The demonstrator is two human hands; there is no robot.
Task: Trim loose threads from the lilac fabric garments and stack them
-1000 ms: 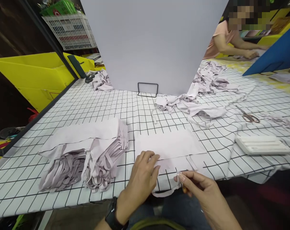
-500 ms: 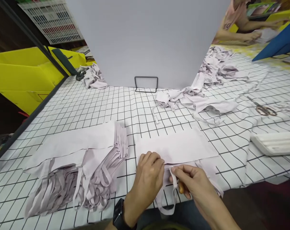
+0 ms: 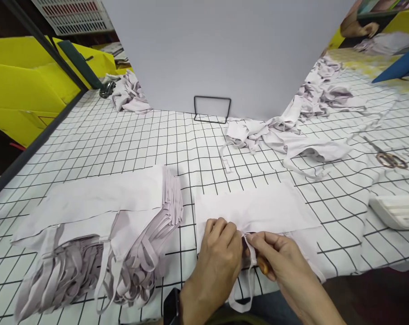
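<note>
A pale lilac strappy garment, bra-like, (image 3: pixel 272 207) lies flat before me on the grid-patterned cloth. My left hand (image 3: pixel 219 253), with a dark watch on its wrist, is closed at the garment's lower edge, its fingertips gripping the fabric. Right beside it, my right hand (image 3: pixel 280 259) pinches the top of a narrow strap (image 3: pixel 241 308) between thumb and forefinger at that same edge. The strap loops down over the table's front edge. Tucked under my right fingers is an orange-brown handle (image 3: pixel 264 265); the rest of that tool is hidden.
To the left is a layered stack of similar garments (image 3: pixel 99 189), straps bunched below. A large grey panel (image 3: pixel 218 54) and wire stand (image 3: pixel 211 121) are behind. Loose garments (image 3: pixel 292 140), scissors (image 3: pixel 390 159) and a white case (image 3: pixel 397 212) lie right. A co-worker's hand (image 3: pixel 369 30) shows beyond.
My hands have come together at the garment's edge, the right bringing the strap's top against it. The view has shifted slightly. The co-worker's hand has moved off the cloth it held.
</note>
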